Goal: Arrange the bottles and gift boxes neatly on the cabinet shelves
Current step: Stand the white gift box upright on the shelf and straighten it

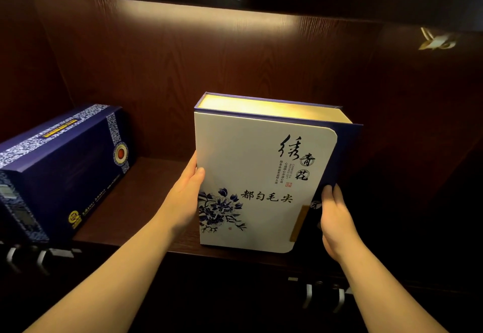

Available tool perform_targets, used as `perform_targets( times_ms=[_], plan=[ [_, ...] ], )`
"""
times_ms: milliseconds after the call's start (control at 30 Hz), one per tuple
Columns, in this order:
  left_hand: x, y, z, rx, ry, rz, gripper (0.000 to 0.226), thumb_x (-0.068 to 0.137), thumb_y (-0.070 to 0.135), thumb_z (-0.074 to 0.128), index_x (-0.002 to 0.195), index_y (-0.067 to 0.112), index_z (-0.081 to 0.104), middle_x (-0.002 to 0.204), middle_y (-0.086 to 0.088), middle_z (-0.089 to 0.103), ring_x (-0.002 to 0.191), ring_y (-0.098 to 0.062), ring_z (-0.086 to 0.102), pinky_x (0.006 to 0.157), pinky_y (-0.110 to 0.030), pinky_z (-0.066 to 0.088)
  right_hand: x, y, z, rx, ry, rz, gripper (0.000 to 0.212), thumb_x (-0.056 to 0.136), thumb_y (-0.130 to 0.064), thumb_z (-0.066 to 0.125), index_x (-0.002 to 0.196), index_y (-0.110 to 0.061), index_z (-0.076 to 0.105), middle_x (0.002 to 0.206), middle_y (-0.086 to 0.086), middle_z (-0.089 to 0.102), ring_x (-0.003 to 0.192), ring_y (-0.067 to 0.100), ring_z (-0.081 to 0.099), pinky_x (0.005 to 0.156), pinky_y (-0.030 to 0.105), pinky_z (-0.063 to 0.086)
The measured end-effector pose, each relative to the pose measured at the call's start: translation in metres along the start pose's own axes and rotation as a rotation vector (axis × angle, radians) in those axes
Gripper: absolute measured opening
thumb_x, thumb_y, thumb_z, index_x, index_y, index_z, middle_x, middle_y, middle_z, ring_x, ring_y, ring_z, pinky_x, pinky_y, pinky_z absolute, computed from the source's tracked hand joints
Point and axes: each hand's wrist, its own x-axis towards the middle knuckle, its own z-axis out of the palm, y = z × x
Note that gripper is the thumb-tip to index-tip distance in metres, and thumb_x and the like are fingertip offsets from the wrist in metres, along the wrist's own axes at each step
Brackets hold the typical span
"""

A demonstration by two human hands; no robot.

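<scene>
head view | your L hand (pixel 187 194) & R hand (pixel 337 217) clamped white gift box (pixel 251 175) by its long edges, box upright, tilted, base on shelf (pixel 146 191) mid-cabinet | judged stiff card, light-ish, glossy so slick; side-edge hold suited it | dark wood shelf, dim, blue gift box (pixel 65 165) lay well left

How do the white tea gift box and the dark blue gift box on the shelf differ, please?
The white tea gift box has a pale front with blue flowers; the dark blue gift box is navy with patterned bands. The white one is gripped by the left hand and right hand; the blue one is untouched, further left. Both sit on the shelf.
</scene>
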Motion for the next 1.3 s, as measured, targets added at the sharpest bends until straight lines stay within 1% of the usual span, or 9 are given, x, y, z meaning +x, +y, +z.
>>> perform_targets(
  times_ms=[133, 200, 367, 467, 633, 800, 933, 1067, 1300],
  plan=[
    [-0.001, 0.000, 0.000, -0.010, 0.012, -0.028, 0.044, 0.097, 0.062, 0.034, 0.140, 0.072, 0.036, 0.144, 0.040, 0.048, 0.140, -0.001, 0.040, 0.119, -0.052, 0.029, 0.000, 0.003, 0.000, 0.011, 0.025, 0.002, 0.054, 0.105, -0.042, 0.034, 0.155, -0.031, 0.019, 0.132, -0.014, 0.037, 0.121, 0.005, 0.037, 0.104, 0.035, 0.029],
    [-0.001, 0.001, 0.001, -0.021, 0.011, -0.026, 0.044, 0.096, 0.063, 0.034, 0.138, 0.073, 0.037, 0.143, 0.040, 0.048, 0.140, 0.000, 0.039, 0.120, -0.052, 0.029, 0.000, 0.004, -0.001, -0.004, 0.029, -0.012, 0.053, 0.105, -0.042, 0.034, 0.155, -0.032, 0.020, 0.130, -0.016, 0.038, 0.116, 0.001, 0.040, 0.100, 0.033, 0.030],
    [-0.002, -0.001, 0.001, -0.020, 0.006, -0.020, 0.048, 0.100, 0.059, 0.033, 0.148, 0.063, 0.033, 0.152, 0.031, 0.045, 0.145, -0.007, 0.037, 0.120, -0.053, 0.029, 0.003, 0.003, -0.001, -0.016, 0.036, -0.015, 0.053, 0.105, -0.042, 0.033, 0.155, -0.031, 0.019, 0.134, -0.014, 0.033, 0.125, 0.006, 0.031, 0.105, 0.035, 0.028],
    [-0.003, -0.001, 0.004, -0.010, 0.001, -0.014, 0.049, 0.100, 0.057, 0.032, 0.149, 0.062, 0.032, 0.153, 0.030, 0.043, 0.145, -0.006, 0.037, 0.120, -0.053, 0.028, 0.004, 0.002, -0.004, 0.002, 0.038, -0.003, 0.053, 0.105, -0.042, 0.033, 0.155, -0.031, 0.020, 0.130, -0.013, 0.036, 0.117, 0.004, 0.035, 0.096, 0.032, 0.030],
    [-0.003, -0.002, 0.007, -0.007, 0.006, -0.016, 0.048, 0.101, 0.058, 0.032, 0.149, 0.062, 0.031, 0.155, 0.030, 0.041, 0.147, -0.006, 0.034, 0.120, -0.053, 0.028, 0.005, 0.003, -0.008, 0.005, 0.035, 0.030, 0.058, 0.105, -0.045, 0.033, 0.157, -0.029, 0.013, 0.151, -0.007, 0.029, 0.139, 0.013, 0.027, 0.108, 0.037, 0.025],
    [-0.001, 0.001, 0.008, -0.070, 0.024, -0.032, 0.048, 0.100, 0.057, 0.033, 0.148, 0.059, 0.037, 0.153, 0.029, 0.046, 0.145, -0.009, 0.039, 0.120, -0.053, 0.030, -0.002, -0.002, -0.004, -0.015, 0.026, -0.008, 0.049, 0.105, -0.041, 0.032, 0.153, -0.037, 0.022, 0.122, -0.021, 0.044, 0.104, -0.007, 0.045, 0.097, 0.033, 0.031],
    [-0.001, 0.003, 0.010, -0.096, 0.033, -0.028, 0.049, 0.101, 0.053, 0.033, 0.150, 0.054, 0.037, 0.154, 0.025, 0.046, 0.145, -0.012, 0.040, 0.121, -0.053, 0.029, 0.001, -0.002, -0.005, -0.004, 0.011, -0.003, 0.048, 0.106, -0.041, 0.032, 0.153, -0.037, 0.023, 0.124, -0.026, 0.042, 0.122, 0.004, 0.038, 0.100, 0.037, 0.027],
    [-0.005, 0.005, 0.011, -0.093, 0.036, -0.023, 0.044, 0.102, 0.052, 0.033, 0.143, 0.062, 0.043, 0.152, 0.028, 0.048, 0.144, -0.010, 0.041, 0.120, -0.052, 0.030, 0.001, 0.000, -0.007, 0.005, 0.021, 0.007, 0.048, 0.105, -0.042, 0.033, 0.152, -0.039, 0.024, 0.106, -0.038, 0.042, 0.102, -0.009, 0.044, 0.096, 0.037, 0.029],
    [-0.008, 0.009, 0.011, -0.079, 0.036, -0.030, 0.039, 0.100, 0.054, 0.033, 0.130, 0.074, 0.047, 0.144, 0.036, 0.051, 0.141, -0.007, 0.044, 0.120, -0.050, 0.032, 0.004, 0.008, -0.013, 0.010, 0.038, 0.031, 0.057, 0.104, -0.047, 0.034, 0.156, -0.034, 0.016, 0.142, -0.014, 0.032, 0.133, 0.010, 0.029, 0.106, 0.038, 0.026]
  ],
)
